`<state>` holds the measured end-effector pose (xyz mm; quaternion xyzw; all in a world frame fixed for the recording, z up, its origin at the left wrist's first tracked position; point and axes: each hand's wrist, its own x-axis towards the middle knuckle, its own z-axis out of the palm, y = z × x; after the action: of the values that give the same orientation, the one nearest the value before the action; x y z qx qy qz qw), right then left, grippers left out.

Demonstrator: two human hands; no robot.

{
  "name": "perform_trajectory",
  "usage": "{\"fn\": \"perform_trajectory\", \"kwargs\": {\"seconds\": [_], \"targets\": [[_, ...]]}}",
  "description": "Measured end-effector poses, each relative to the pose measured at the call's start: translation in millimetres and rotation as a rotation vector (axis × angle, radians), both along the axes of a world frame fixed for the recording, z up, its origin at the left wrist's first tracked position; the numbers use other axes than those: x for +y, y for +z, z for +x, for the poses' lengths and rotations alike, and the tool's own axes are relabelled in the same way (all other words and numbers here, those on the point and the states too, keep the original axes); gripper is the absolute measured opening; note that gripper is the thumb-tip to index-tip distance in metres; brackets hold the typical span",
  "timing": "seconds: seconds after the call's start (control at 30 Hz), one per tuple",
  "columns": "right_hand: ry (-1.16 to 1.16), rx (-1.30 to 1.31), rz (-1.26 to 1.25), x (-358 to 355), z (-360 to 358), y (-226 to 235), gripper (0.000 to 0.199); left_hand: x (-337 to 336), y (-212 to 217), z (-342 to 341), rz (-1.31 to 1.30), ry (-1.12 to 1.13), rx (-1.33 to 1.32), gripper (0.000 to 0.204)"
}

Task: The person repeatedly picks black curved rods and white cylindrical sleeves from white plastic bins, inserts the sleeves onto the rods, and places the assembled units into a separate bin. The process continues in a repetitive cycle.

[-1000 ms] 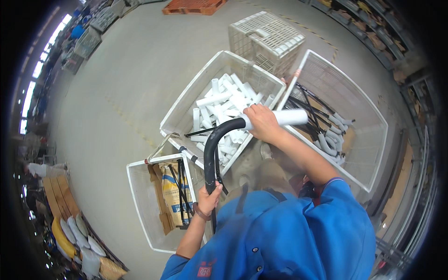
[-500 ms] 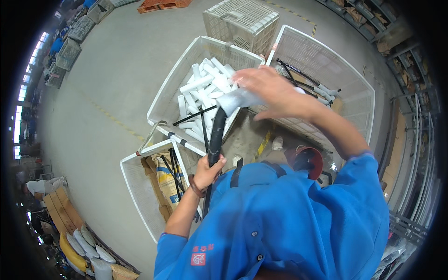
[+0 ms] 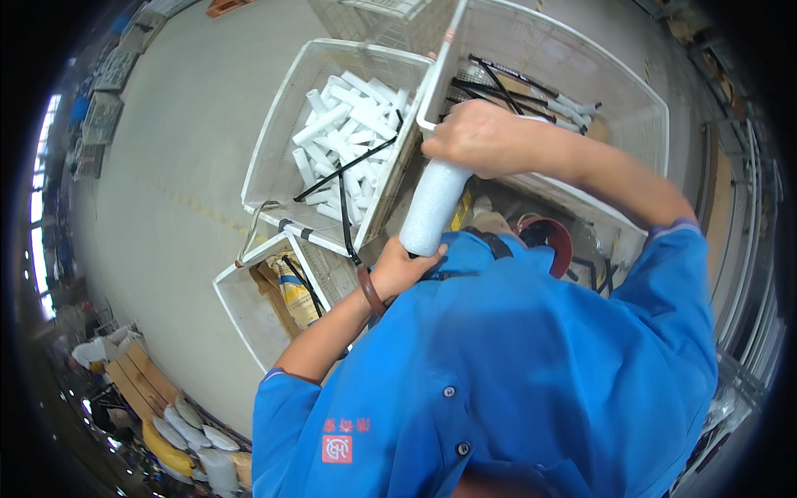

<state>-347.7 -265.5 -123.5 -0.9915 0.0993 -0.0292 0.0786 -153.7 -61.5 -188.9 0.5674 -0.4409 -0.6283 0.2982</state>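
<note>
A white foam tube [image 3: 434, 207] stands slanted in front of my chest, covering most of a black rod. My right hand [image 3: 480, 139], fist closed, wraps the tube's upper end. At the lower end my left hand [image 3: 402, 267] grips the black rod, of which only a sliver shows under the foam. Beyond my left wrist, a white crate [image 3: 264, 141] holds a heap of loose white foam tubes [image 3: 349, 124]. Thin black bars [image 3: 344, 199] lie across that crate, one reaching down toward my left wrist.
At the right, a larger white crate [image 3: 660, 124] holds black rods [image 3: 506, 87], some with white sleeves. A smaller crate [image 3: 241, 319] at the left contains a yellow-and-white sack [image 3: 296, 297] and black rods. A red bucket [image 3: 558, 249] stands by my feet.
The foam tube has slid down over the thick black part of the rod to my left hand. My right hand has closed on the tube's top. The view has shifted slightly.
</note>
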Motion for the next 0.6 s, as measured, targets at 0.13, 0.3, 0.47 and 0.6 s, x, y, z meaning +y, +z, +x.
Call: {"fn": "perform_trajectory", "kwargs": {"seconds": [0.13, 0.3, 0.47, 0.6], "targets": [[0.011, -0.030, -0.302, 4, -26, -16, 0.015, -31, -2, -27, 0.217, -0.061, 0.151, 0.030], [-0.028, 0.205, -0.012, 16, -90, -22, 0.023, -107, -23, -104, -0.072, -0.361, -0.199, 0.043], [-0.600, 0.426, 0.548, -6, -216, -60, 0.039, -192, -42, -227, -0.397, -0.690, -0.543, 0.056], [-0.987, 0.360, 0.472, 16, -350, -83, 0.047, -213, -54, -292, -0.685, -0.576, -0.230, 0.057]]}}
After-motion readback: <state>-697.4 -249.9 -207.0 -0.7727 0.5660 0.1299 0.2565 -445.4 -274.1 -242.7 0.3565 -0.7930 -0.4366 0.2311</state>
